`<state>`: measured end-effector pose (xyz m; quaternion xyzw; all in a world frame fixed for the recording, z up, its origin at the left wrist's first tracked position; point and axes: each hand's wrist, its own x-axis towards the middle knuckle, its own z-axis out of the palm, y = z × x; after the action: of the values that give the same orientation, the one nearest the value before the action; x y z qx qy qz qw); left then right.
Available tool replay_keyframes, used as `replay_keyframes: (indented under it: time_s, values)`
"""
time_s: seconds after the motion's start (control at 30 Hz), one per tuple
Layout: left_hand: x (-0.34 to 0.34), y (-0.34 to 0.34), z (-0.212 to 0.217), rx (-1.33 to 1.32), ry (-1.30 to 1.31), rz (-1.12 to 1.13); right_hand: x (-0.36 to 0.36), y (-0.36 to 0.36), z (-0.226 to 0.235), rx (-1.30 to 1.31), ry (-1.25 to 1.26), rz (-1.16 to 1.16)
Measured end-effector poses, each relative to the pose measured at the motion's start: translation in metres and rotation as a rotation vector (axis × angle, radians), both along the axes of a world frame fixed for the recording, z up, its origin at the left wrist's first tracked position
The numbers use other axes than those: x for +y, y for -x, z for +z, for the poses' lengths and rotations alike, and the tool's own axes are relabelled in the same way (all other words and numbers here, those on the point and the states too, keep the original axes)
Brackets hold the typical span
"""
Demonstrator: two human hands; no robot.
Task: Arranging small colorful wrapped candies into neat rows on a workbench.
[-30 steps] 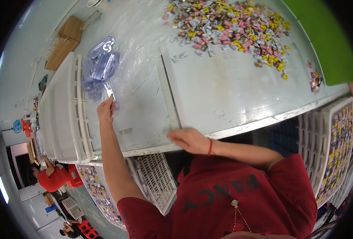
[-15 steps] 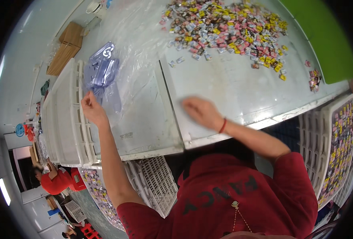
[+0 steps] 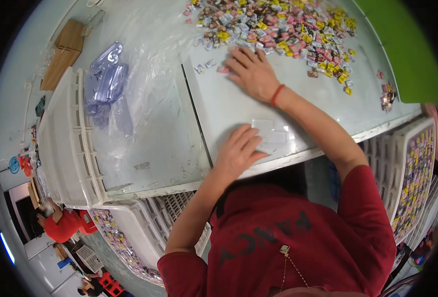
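Note:
My right hand [image 3: 254, 76] lies palm down with its fingers spread, fingertips at the near edge of a wide heap of small colourful packet-shaped pieces [image 3: 278, 27]. Whether a piece is under those fingers is hidden. Closer to the table's front edge, my left hand [image 3: 238, 152] rests with fingers apart beside a flat piece of clear plastic [image 3: 264, 126]; its fingertips reach the plastic's left side. Two loose small pieces [image 3: 205, 66] lie left of my right hand. Farther left is a pile of bluish see-through plastic pieces [image 3: 107, 81] on a clear plastic sheet [image 3: 147, 64].
White crates [image 3: 65, 143] stand along the table's left. Trays filled with small pieces [image 3: 414, 173] are stacked at right, others [image 3: 115, 237] lower left. A green board [image 3: 402, 49] borders the far right. A cardboard box [image 3: 63, 54] stands far left. A person in red [image 3: 68, 222] is in the background.
My left hand has left the bluish plastic pile and come right, to the table in front of me. A clear plastic piece now lies there. My right hand has moved forward to the heap.

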<state>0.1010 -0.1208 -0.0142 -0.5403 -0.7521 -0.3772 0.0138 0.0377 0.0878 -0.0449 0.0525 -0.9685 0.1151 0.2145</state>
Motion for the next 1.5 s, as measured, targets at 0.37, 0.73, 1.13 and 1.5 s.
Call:
replay_keyframes:
  time_s: [0.37, 0.73, 1.13, 1.5]
  values:
    - [0.034, 0.090, -0.002, 0.127, -0.044, 0.357, 0.061, -0.068, -0.013, 0.254, 0.372, -0.191]
    - [0.043, 0.119, -0.035, 0.168, 0.073, 0.136, 0.025, -0.051, 0.003, 0.160, 0.140, -0.007]
    - [0.049, 0.111, -0.027, 0.219, -0.040, 0.219, 0.029, -0.041, 0.006, 0.082, 0.029, 0.014]
    - [0.069, 0.100, -0.029, 0.113, -0.061, 0.245, 0.021, -0.056, 0.000, 0.101, -0.005, -0.010]
